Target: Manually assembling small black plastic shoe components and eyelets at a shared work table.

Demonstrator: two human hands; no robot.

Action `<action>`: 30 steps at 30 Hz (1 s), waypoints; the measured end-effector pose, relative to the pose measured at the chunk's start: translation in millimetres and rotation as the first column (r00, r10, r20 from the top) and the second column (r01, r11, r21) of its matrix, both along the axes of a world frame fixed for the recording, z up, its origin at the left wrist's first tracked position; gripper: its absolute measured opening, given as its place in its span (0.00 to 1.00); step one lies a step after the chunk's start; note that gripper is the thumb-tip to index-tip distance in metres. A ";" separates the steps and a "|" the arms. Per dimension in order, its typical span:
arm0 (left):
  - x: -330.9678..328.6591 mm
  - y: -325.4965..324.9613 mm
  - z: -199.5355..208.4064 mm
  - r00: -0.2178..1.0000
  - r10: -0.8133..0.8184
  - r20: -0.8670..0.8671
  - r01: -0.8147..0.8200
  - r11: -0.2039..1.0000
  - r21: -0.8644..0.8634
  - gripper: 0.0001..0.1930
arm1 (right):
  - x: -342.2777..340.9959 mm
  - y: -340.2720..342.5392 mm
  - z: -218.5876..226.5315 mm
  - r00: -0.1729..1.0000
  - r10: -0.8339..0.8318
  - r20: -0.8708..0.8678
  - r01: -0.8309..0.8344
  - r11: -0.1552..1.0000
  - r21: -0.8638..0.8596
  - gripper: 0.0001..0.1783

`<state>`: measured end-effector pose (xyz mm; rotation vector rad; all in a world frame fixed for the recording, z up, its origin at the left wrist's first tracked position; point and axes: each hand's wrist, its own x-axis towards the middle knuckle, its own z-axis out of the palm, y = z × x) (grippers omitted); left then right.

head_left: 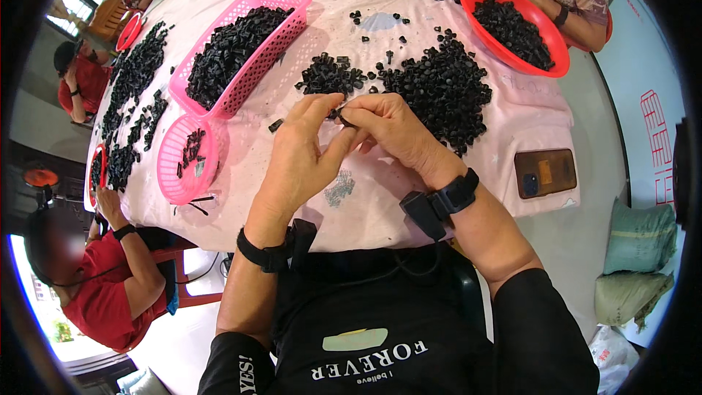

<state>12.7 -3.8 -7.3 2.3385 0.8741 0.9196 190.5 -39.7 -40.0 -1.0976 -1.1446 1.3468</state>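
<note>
My left hand (301, 150) and my right hand (398, 132) meet over the near middle of the table. Between their fingertips is a small black plastic part (346, 122), pinched from both sides; its exact shape is mostly covered by the fingers. Just beyond the fingers lies a small heap of black tube-like pieces (325, 74). To the right of it spreads a larger pile of rounded black caps (439, 91), close to my right hand. One loose black piece (276, 126) rests left of my left hand.
A pink basket (267, 66) full of black pieces and a smaller pink basket (167, 168) stand left. At the far right is a red bowl (556, 66) of black pieces. A phone (545, 173) lies near the right edge. Other people sit around the table.
</note>
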 end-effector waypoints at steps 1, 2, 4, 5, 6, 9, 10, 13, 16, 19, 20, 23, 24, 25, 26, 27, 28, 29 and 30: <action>-0.3 0.4 -2.1 0.998 -0.043 -0.040 0.045 0.998 0.049 0.19 | 0.0 0.9 -1.7 1.000 -0.001 -0.001 0.001 1.000 0.000 0.15; 0.2 -1.0 -3.7 0.998 -0.044 -0.041 0.046 0.998 0.049 0.19 | -0.1 2.2 -4.9 1.000 0.001 0.003 -0.001 1.000 0.013 0.15; 1.9 -4.1 -7.9 0.995 0.018 -0.097 -0.012 0.998 0.062 0.20 | -1.1 2.8 -4.3 1.000 0.003 0.007 -0.003 1.000 0.026 0.14; 1.9 -2.8 -10.6 0.995 0.018 -0.098 -0.012 0.998 0.062 0.20 | -1.3 1.5 -2.1 1.000 0.017 0.010 -0.018 1.000 0.008 0.14; 2.7 -1.3 -13.0 0.994 0.024 -0.111 -0.014 0.996 0.089 0.20 | -1.1 0.1 0.2 0.999 0.030 0.014 -0.030 1.000 -0.010 0.13; 3.9 0.7 -14.3 0.991 0.027 -0.129 -0.014 0.995 0.102 0.19 | -0.8 2.3 -4.1 1.000 0.024 0.018 -0.024 1.000 -0.007 0.13; 4.4 1.3 -14.3 0.990 0.026 -0.135 -0.014 0.996 0.088 0.19 | -0.6 3.2 -7.1 1.000 0.022 0.018 -0.022 1.000 -0.007 0.13; 9.7 -5.0 -9.6 0.997 0.030 -0.076 -0.024 0.996 0.088 0.19 | -1.5 4.6 -11.5 1.000 -0.015 0.015 0.015 1.000 0.027 0.13; 11.1 -0.6 -17.6 0.997 0.025 -0.071 -0.017 0.995 0.101 0.19 | -0.4 4.0 -10.9 0.999 0.002 -0.053 -0.001 1.000 0.023 0.14; 10.9 0.5 -20.4 0.997 0.024 -0.073 -0.016 0.994 0.108 0.18 | -0.6 3.5 -9.7 0.999 0.007 -0.043 -0.007 1.000 -0.005 0.15; 9.9 1.3 -19.9 0.997 0.025 -0.074 -0.017 0.994 0.108 0.18 | -0.5 2.5 -6.9 1.000 0.013 -0.024 -0.013 1.000 -0.018 0.15; 6.0 4.3 -16.5 0.995 0.055 -0.086 -0.048 0.996 0.074 0.18 | -0.6 1.0 -1.4 0.999 0.039 -0.021 -0.040 0.998 -0.049 0.15; 5.8 4.4 -14.9 0.995 0.052 -0.082 -0.046 0.996 0.071 0.18 | -0.3 0.6 -0.8 0.998 0.059 -0.036 -0.061 0.996 -0.064 0.15; 5.8 4.2 -13.7 0.996 0.050 -0.078 -0.045 0.997 0.068 0.18 | 0.2 0.9 -2.1 0.998 0.058 -0.036 -0.061 0.996 -0.064 0.15; 6.6 3.0 -13.1 0.996 0.049 -0.078 -0.044 0.997 0.068 0.18 | 1.1 1.7 -4.8 0.998 0.047 -0.030 -0.048 0.997 -0.054 0.15; 7.6 1.3 -12.7 0.995 0.052 -0.082 -0.046 0.996 0.073 0.18 | 1.5 2.7 -6.7 0.999 0.036 -0.023 -0.037 0.998 -0.042 0.14; 8.2 -0.1 -12.7 0.995 0.055 -0.087 -0.048 0.996 0.079 0.18 | 1.2 3.0 -7.2 0.999 0.036 -0.023 -0.037 0.998 -0.042 0.14; 8.1 -1.0 -13.1 0.995 0.055 -0.086 -0.048 0.996 0.079 0.18 | 0.6 3.3 -7.5 0.999 0.038 -0.028 -0.039 0.998 -0.040 0.14; 7.8 -2.1 -13.5 0.995 0.048 -0.083 -0.042 0.996 0.076 0.18 | 0.3 3.4 -7.7 0.999 0.040 -0.034 -0.042 0.998 -0.038 0.13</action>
